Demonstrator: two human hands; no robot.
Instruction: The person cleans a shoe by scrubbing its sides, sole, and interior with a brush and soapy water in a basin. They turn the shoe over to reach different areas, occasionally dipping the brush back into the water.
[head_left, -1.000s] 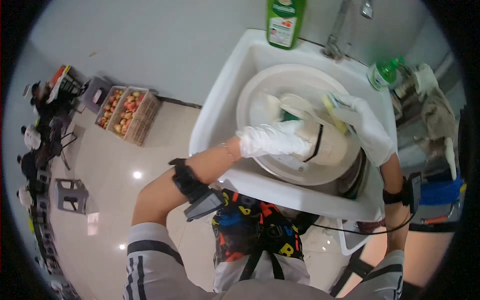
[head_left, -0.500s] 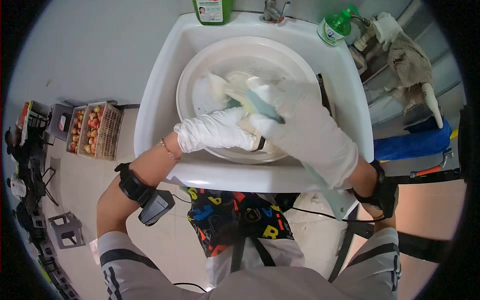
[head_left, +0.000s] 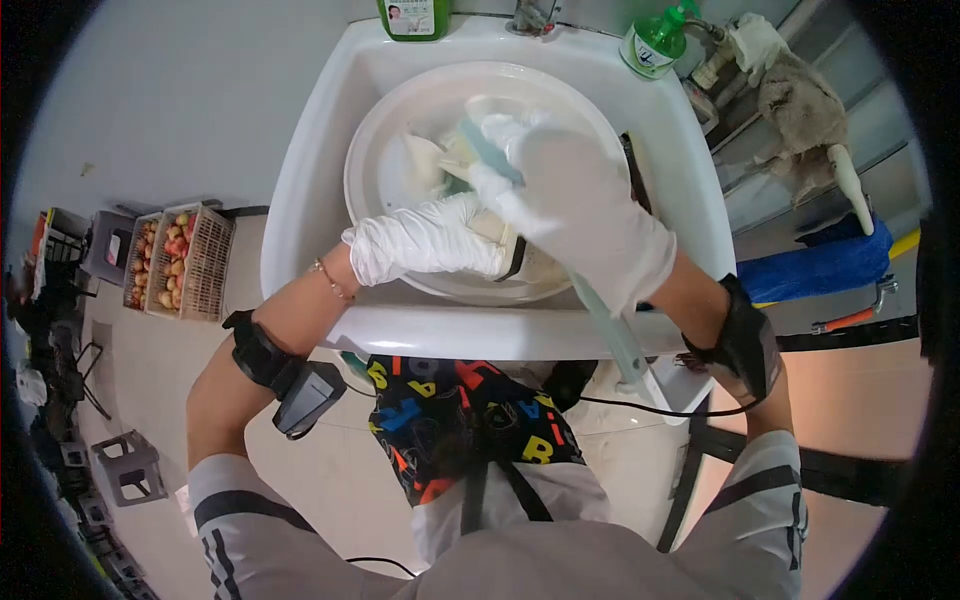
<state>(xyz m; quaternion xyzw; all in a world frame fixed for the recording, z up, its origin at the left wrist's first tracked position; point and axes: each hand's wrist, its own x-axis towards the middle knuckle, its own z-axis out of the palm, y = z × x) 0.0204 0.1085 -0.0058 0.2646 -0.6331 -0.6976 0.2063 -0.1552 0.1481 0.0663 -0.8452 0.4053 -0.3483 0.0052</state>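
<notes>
Curling fingers tight, left hand (head_left: pixel 425 248) grips container (head_left: pixel 540 268); right hand (head_left: pixel 575 210) grips teal tool (head_left: pixel 610 330).

We see thin white gloves, matt and crinkled, over our left hand (head_left: pixel 420 245) and right hand (head_left: pixel 575 205). The long pale-green handle (head_left: pixel 610 330) in the right hand looks like smooth plastic. The round white plastic basin (head_left: pixel 365 150) has a dull sheen, while the white square sink (head_left: pixel 300 200) around it shines like glazed ceramic. The green pump bottle (head_left: pixel 652 42) is glossy translucent plastic. The grey rag (head_left: pixel 800 110) looks rough, the blue cloth (head_left: pixel 815 268) soft and matt, and the pale floor tiles (head_left: pixel 130 370) glossy.
</notes>
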